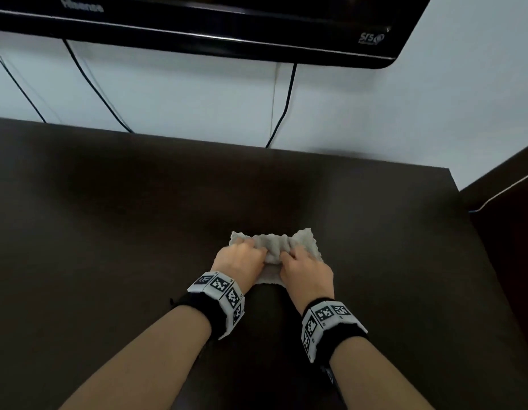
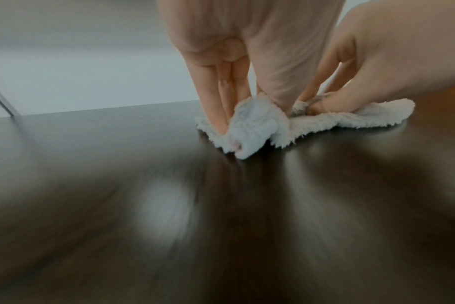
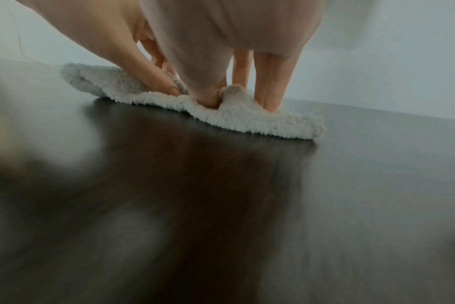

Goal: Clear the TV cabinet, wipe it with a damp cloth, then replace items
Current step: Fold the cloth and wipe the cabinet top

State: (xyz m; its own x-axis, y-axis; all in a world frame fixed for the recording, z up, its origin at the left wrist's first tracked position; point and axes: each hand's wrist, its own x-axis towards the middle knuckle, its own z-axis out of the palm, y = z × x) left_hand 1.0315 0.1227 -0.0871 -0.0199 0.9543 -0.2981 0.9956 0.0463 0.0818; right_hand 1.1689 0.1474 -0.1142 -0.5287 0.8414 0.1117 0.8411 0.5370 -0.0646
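A white fluffy cloth [image 1: 276, 242] lies bunched on the dark brown cabinet top [image 1: 138, 217], right of its middle. My left hand [image 1: 242, 253] pinches the cloth's left part and my right hand [image 1: 298, 258] its right part, so it puckers up between them. In the left wrist view my left hand [image 2: 252, 119] squeezes a raised fold of the cloth [image 2: 255, 127] between straight fingers [image 2: 218, 107] and thumb. The right wrist view has my right hand [image 3: 240, 105] pinching a ridge of the cloth [image 3: 260, 121] the same way.
A black TV [image 1: 197, 28] hangs on the white wall above, with cables [image 1: 283, 110] running down behind the cabinet. The cabinet's right end [image 1: 455, 190] is close by, and another dark piece of furniture [image 1: 511, 202] stands just past it.
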